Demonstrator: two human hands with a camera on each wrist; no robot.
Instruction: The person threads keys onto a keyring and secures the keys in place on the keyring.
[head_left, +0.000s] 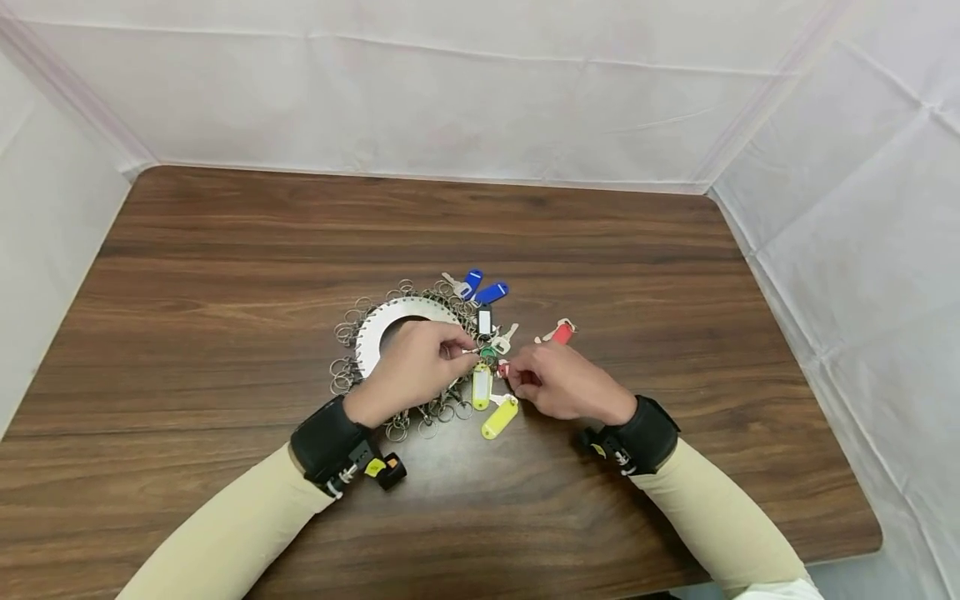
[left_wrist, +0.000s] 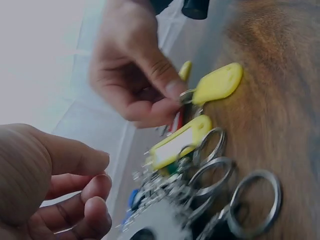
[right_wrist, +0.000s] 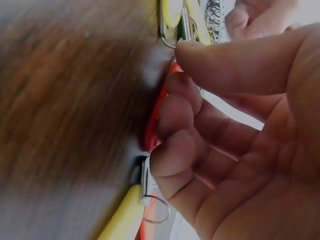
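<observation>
**Tech A:** Locating the work first: where does the red key tag lie relative to the two hands?

**Tech B:** It lies between them, at the fingertips of the right hand, just right of the metal ring plate on the surface. The right hand is the nearer one; its thumb and curled fingers pinch the red tag, as the right wrist view confirms.

**Tech A:** And the left hand?

**Tech B:** It rests over the right part of the plate, fingers curled and pinching something small and metal at the plate's edge. Whether that is a split ring or a key cannot be told from these views.

**Tech A:** Axis of the tag?

**Tech B:** Judged from the right wrist view, its long axis runs roughly along the fingers, pointing toward the left hand. The gap between the two sets of fingertips is small; they are near but not touching.

**Tech A:** Neighbouring parts?

**Tech B:** Two yellow tags hang from the plate just in front of the fingertips. A black tag and blue tags lie behind them. A second red tag sits apart, beyond the right hand.
</observation>
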